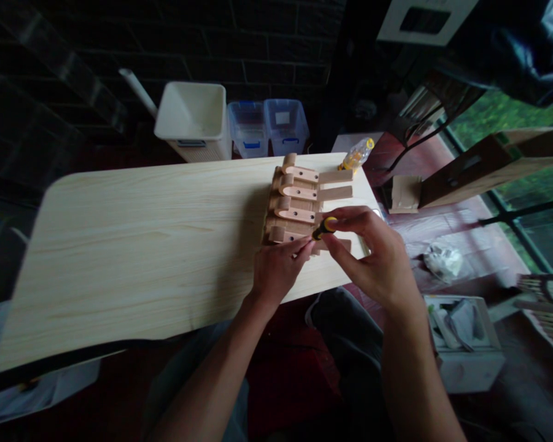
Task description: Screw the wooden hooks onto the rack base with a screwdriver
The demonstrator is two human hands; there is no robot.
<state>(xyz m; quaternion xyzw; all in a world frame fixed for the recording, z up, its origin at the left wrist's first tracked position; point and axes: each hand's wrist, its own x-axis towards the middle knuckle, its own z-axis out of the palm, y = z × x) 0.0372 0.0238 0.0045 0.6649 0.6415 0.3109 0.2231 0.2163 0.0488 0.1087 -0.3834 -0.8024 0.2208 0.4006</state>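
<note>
A wooden rack with several curved hook pieces point(299, 193) lies on the right part of the table. Dark screws or holes show in its arms. My right hand point(373, 252) is closed on the yellow and black handle of a screwdriver point(325, 227), thumb and fingers pinching it. The tool's tip is over the arm nearest me, and its shaft is hidden by my fingers. My left hand point(279, 267) rests at the near edge of the rack, its fingertips pinched together beside the screwdriver's tip. What those fingers hold, if anything, is too small to make out.
The pale wooden table point(142, 245) stretches to the left. A clear bottle with yellow parts point(357, 156) stands at its far right corner. Behind are a white bin point(193, 116) and two clear plastic boxes point(286, 123). A cardboard box point(474, 169) and a white carton point(470, 362) are at the right.
</note>
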